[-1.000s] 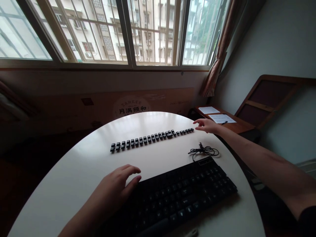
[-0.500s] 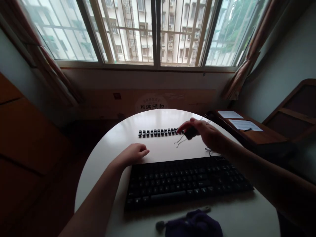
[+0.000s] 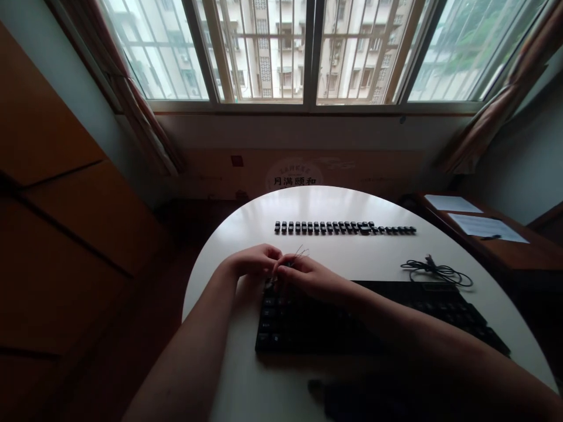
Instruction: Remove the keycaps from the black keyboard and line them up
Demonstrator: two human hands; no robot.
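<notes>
Over the upper left corner of the black keyboard [image 3: 275, 340], both my hands come together. My right hand [image 3: 314, 276] is closed round a wire keycap puller [image 3: 301, 251], whose thin wire ends stick up above the fingers. My left hand [image 3: 253, 259] touches the right fingertips, its own fingers pinched; what lies between them is hidden. Behind the keyboard, black keycaps [image 3: 323, 227] form a long row on the white table [image 3: 224, 351]. My right forearm covers much of the keyboard's middle.
A coiled black cable [image 3: 435, 271] lies behind the keyboard's right end. Close to me a dark bundle [image 3: 360, 401] rests in shadow. On the right stands a brown side table with papers [image 3: 488, 227] and a pen [image 3: 490, 237]. The round table's edge curves past my left arm.
My right hand has moved from the keycap row down and left to the keyboard's corner, carrying the puller. It now meets my left hand. The view has shifted, showing the row's right part.
</notes>
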